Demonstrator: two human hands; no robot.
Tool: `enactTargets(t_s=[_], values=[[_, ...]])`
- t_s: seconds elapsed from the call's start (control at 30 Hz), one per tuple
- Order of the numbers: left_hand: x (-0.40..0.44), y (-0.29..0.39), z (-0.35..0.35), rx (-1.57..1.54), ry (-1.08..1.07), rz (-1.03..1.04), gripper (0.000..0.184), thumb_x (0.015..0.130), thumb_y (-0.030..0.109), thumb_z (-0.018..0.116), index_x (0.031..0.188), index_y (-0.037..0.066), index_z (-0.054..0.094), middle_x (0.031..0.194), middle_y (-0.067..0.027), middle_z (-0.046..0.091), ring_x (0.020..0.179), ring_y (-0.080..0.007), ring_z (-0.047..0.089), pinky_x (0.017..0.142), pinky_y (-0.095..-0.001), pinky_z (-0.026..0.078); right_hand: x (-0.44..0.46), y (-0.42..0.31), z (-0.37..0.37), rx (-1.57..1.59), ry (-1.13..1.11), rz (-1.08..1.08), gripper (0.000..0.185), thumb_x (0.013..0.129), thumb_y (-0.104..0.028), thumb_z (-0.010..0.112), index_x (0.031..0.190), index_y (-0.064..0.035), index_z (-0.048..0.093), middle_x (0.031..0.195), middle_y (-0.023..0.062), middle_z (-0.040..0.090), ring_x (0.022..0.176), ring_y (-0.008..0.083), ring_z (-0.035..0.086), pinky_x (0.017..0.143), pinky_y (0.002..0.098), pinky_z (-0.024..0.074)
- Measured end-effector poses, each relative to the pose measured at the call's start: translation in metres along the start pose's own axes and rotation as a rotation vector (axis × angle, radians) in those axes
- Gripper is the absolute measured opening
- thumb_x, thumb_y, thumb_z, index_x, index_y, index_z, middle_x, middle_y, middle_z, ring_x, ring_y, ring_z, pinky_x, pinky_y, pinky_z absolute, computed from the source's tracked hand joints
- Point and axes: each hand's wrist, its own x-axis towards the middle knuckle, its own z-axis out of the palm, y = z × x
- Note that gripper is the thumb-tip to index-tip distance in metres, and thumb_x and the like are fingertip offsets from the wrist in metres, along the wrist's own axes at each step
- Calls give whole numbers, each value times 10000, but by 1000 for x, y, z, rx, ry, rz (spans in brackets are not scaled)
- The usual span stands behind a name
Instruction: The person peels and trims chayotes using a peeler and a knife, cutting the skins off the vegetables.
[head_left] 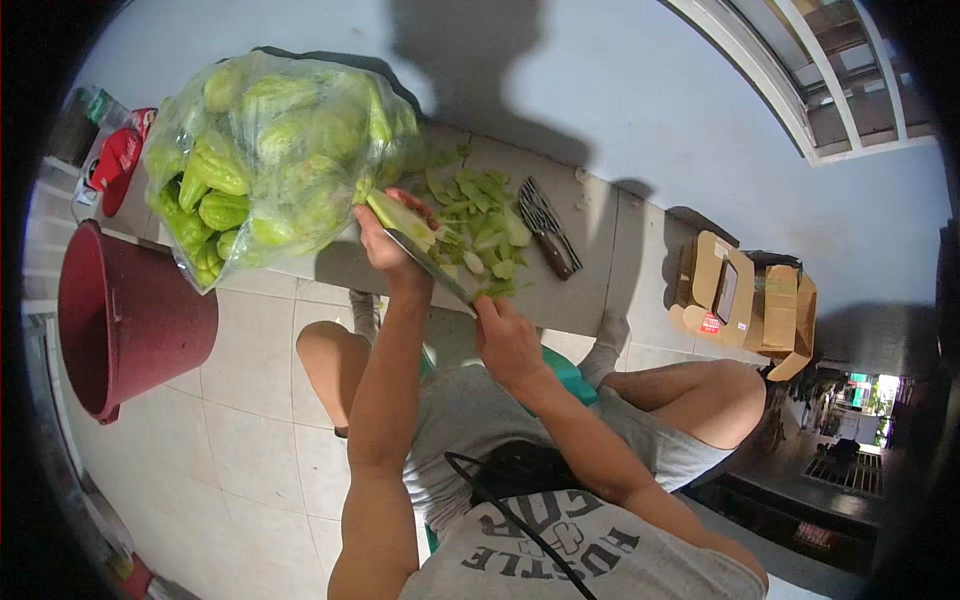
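My left hand (388, 240) is closed around a pale green, partly peeled chayote (402, 217), held over the tiled ledge (590, 285). In my right hand (508, 338) is the handle end of a knife (432, 264). Its blade slants up to the left and lies against or very near the chayote; contact is hard to make out. Green peelings (485, 222) are heaped on the ledge just beyond my hands. To their right lies a second knife-like tool (545, 230), dark and striped, with a brown handle.
A clear plastic bag (300, 150) full of chayotes stands on the ledge at left. Below it is a dark red bucket (150, 320) on the tiled floor (250, 400). Cardboard boxes (745, 295) sit to the right. My legs straddle the ledge's near side.
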Motion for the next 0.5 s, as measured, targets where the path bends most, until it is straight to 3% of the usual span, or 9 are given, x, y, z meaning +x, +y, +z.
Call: enactTargets(t_s=[0.23, 0.33, 0.5], values=[[-2, 2, 1, -125, -69, -86, 614, 978, 630, 242, 966, 84, 521, 849, -90, 541, 742, -264, 533, 669, -393, 461, 2, 3, 2, 52, -37, -12, 208, 825, -43, 575, 1016, -52, 495, 830, 186, 567, 723, 409, 628, 616, 489, 521], [-7, -3, -2, -33, -163, -70, 627, 975, 641, 237, 978, 81, 518, 856, -91, 543, 764, -261, 537, 674, -386, 463, 6, 1, 5, 90, -49, 35, 177, 848, -34, 570, 1015, -32, 510, 845, 203, 594, 731, 433, 605, 632, 523, 491], [-4, -7, -5, -37, -133, -53, 626, 978, 633, 231, 990, 79, 522, 855, -92, 543, 771, -263, 546, 664, -387, 468, 11, 2, 11, 74, -12, 26, 177, 838, -19, 574, 996, -16, 495, 828, 196, 585, 733, 425, 605, 618, 498, 493]])
